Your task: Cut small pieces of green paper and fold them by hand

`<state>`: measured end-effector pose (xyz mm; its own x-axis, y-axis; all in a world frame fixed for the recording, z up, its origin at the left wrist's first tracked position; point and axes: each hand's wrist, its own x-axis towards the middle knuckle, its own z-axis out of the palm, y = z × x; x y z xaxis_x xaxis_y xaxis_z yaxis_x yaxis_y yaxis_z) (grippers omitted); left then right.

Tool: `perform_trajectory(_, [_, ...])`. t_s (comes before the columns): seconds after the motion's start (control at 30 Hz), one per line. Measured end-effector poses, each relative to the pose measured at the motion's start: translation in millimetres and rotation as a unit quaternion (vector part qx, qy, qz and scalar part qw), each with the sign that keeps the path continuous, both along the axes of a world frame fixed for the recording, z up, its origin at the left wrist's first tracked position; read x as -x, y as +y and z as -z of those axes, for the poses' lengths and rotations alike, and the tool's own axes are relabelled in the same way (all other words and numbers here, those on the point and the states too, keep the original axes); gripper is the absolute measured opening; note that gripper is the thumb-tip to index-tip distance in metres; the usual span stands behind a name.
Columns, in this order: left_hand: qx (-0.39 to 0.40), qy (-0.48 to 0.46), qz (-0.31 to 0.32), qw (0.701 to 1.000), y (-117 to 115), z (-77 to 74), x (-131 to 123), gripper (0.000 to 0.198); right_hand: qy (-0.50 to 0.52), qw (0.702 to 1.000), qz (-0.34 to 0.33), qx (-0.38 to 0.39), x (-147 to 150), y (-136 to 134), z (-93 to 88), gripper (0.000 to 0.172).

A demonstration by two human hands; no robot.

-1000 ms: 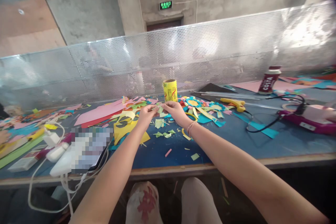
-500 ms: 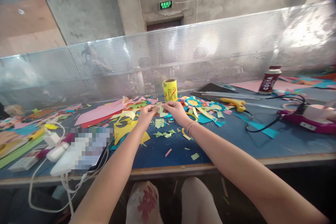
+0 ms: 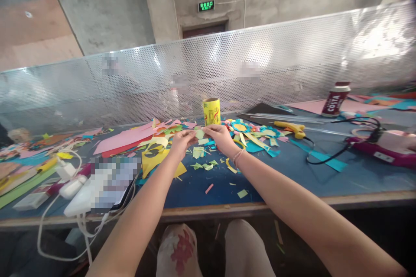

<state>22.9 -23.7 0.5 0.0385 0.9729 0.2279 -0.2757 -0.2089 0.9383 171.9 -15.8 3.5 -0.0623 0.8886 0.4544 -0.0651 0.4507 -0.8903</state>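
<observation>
Pinching the same pale green paper scrap (image 3: 199, 133), left hand (image 3: 180, 142) and right hand (image 3: 222, 137) barely moved, fingers closed on it.

A single head-worn camera looks forward and steeply down from seated height, near the front edge of the blue-topped wooden-rimmed workbench (image 3: 325, 181), taking in both forearms reaching out from the bottom, the knees below, and the perforated metal screen (image 3: 292, 56) with the concrete wall beyond.
</observation>
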Motion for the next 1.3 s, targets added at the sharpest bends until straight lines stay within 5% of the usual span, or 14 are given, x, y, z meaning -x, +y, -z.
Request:
perform_trajectory(0.83, [-0.018, 0.031, 0.01, 0.999, -2.5, -0.3, 0.6, 0.022, 0.003, 1.0, -0.021, 0.001, 1.8, 3.5, 4.4, 0.026])
perform_trajectory(1.07, [-0.066, 0.138, -0.045, 0.987, -1.7, 1.3, 1.2, 0.025, 0.007, 1.0, 0.002, 0.005, 2.9, 3.1, 5.6, 0.027])
perform_trajectory(1.3, [-0.08, 0.196, -0.037, 0.977, -3.4, 2.2, -0.5, 0.028, -0.042, 0.999, 0.0, -0.015, 4.6, 2.8, 8.4, 0.026])
